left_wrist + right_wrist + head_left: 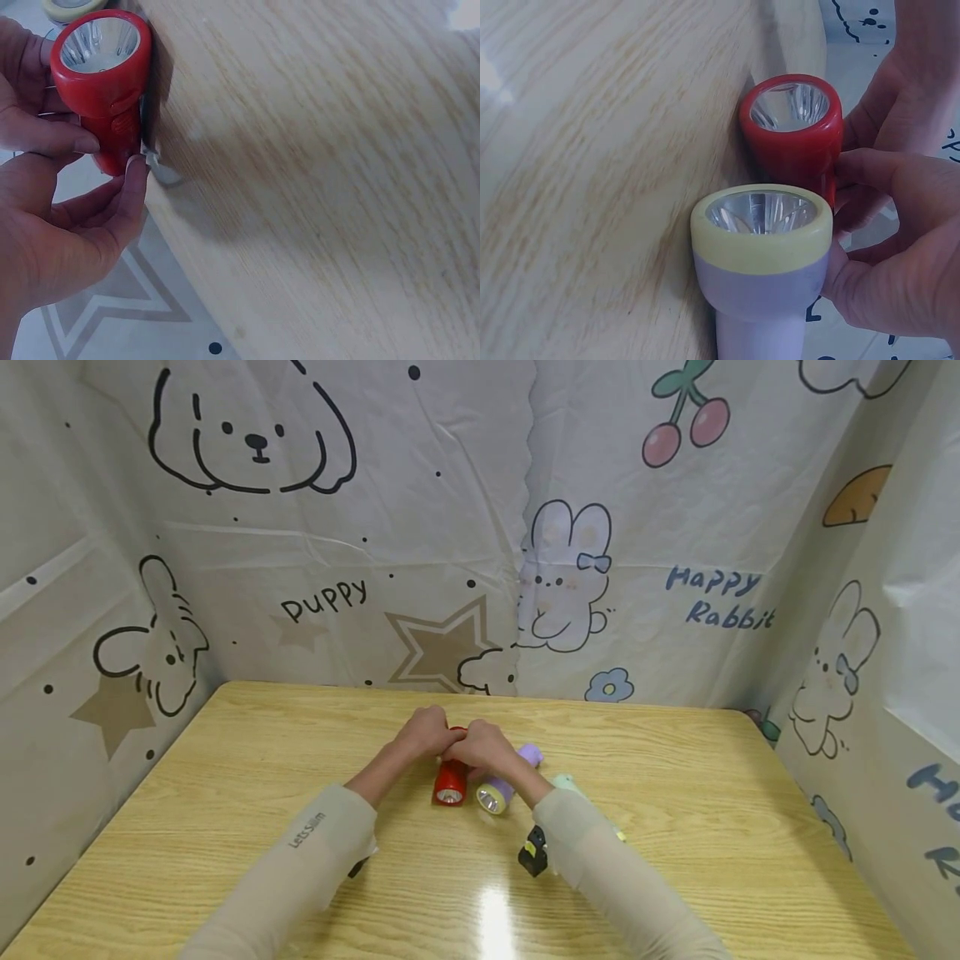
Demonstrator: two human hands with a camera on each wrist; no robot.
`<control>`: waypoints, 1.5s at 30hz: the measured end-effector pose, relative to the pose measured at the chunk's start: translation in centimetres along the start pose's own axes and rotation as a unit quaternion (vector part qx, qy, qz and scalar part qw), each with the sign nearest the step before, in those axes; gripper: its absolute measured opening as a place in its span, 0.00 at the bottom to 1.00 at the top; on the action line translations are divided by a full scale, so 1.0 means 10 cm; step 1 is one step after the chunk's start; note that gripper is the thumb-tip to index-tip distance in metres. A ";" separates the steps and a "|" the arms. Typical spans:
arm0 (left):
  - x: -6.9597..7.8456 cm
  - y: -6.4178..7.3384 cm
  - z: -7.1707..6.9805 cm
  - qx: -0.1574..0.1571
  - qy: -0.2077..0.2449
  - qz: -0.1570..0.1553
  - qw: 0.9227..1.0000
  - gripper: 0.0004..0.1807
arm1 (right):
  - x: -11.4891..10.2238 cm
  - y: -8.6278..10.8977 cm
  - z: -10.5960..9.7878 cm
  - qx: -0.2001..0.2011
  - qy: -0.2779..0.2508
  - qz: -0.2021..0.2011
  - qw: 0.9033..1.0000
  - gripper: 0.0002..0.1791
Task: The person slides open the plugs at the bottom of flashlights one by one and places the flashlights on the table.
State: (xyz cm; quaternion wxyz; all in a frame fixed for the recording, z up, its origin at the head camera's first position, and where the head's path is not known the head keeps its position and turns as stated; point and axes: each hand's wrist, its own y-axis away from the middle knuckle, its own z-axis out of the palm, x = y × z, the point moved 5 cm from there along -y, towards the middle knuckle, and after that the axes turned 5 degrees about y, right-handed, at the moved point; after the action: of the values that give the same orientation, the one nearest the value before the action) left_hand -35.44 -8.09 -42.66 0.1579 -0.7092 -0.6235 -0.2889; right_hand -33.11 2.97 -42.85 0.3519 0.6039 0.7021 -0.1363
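A red flashlight [451, 783] lies on the wooden table, its clear lens towards me. My left hand [422, 734] grips its tail end; in the left wrist view its fingertips pinch there, beside a small whitish piece [162, 169] of unclear kind. My right hand [486, 748] holds the flashlight's body from the other side, thumb along the red barrel in the left wrist view. Right beside the red one lies a lavender flashlight [761, 289] with a cream rim, close to the right hand's fingers. The red tail is partly hidden by both hands.
A mint-green thing [567, 783] lies partly behind the right forearm. A small black object [533, 852] shows by the right sleeve, and another dark bit [357, 867] under the left sleeve. Patterned cloth [420, 543] hangs behind the table [225, 777] and at both sides.
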 end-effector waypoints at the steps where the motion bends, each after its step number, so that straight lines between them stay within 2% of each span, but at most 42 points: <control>1: 0.00 0.00 0.00 0.002 -0.001 -0.001 1.000 0.27 | 0.00 0.00 0.00 0.000 -0.004 0.001 1.000 0.15; 14: 0.05 0.03 -0.04 0.043 0.017 0.005 0.999 0.25 | -0.02 0.02 0.00 -0.016 -0.045 0.010 0.999 0.11; 22: 0.07 0.08 -0.15 0.079 0.047 0.011 0.996 0.26 | -0.11 0.07 -0.05 -0.009 -0.064 -0.008 0.998 0.08; 32: 0.03 0.10 -0.20 0.058 0.082 -0.001 0.995 0.29 | -0.17 0.09 -0.10 0.005 0.012 -0.029 0.999 0.09; 39: 0.02 0.08 -0.25 0.047 0.085 -0.021 0.995 0.30 | -0.20 0.10 -0.13 0.016 0.019 -0.039 0.999 0.09; 45: 0.03 0.11 -0.29 0.045 0.103 -0.018 0.994 0.29 | -0.20 0.12 -0.14 0.027 0.020 -0.054 0.998 0.09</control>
State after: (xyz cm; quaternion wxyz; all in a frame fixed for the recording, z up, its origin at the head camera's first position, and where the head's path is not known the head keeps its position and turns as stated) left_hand -34.95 -9.75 -40.01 0.2478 -0.6568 -0.6285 -0.3350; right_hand -32.39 2.55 -40.26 0.3132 0.5771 0.7367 -0.1618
